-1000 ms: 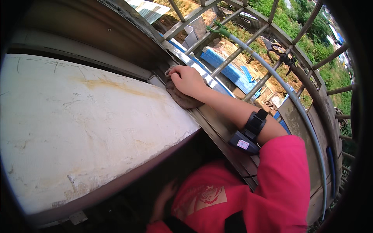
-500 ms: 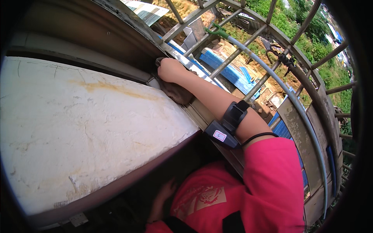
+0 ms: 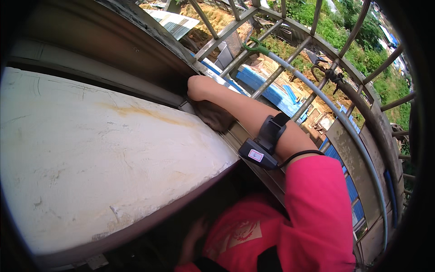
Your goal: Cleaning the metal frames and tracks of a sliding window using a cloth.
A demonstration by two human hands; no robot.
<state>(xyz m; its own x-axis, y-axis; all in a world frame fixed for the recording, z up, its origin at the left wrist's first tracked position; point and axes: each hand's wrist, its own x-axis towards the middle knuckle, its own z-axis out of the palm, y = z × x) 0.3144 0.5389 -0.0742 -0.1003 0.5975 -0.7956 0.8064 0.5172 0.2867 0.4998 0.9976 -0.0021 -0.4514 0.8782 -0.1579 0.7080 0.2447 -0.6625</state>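
Note:
My right hand (image 3: 198, 88) reaches out past the end of a white ledge (image 3: 108, 149), its fingers curled and mostly turned from view. It grips a dark brown cloth (image 3: 215, 117), which hangs below the fist against the window frame track (image 3: 258, 170). A black device (image 3: 258, 154) is strapped round the right forearm. Low in the shade beneath the ledge is my left hand (image 3: 197, 229), blurred and dark, with its fingers not readable.
A brown metal window panel (image 3: 118, 38) rises along the ledge's far side. On the right curves a cage of metal bars (image 3: 301, 54), with a long grey pole (image 3: 317, 86) with a green hook leaning inside. Blue sheets (image 3: 267, 90) and greenery lie outside, below.
The view has shifted slightly, moving the ledge and bars a little right and down. My right fist has moved slightly toward the brown panel with the cloth, and the cloth's upper bit is now hidden.

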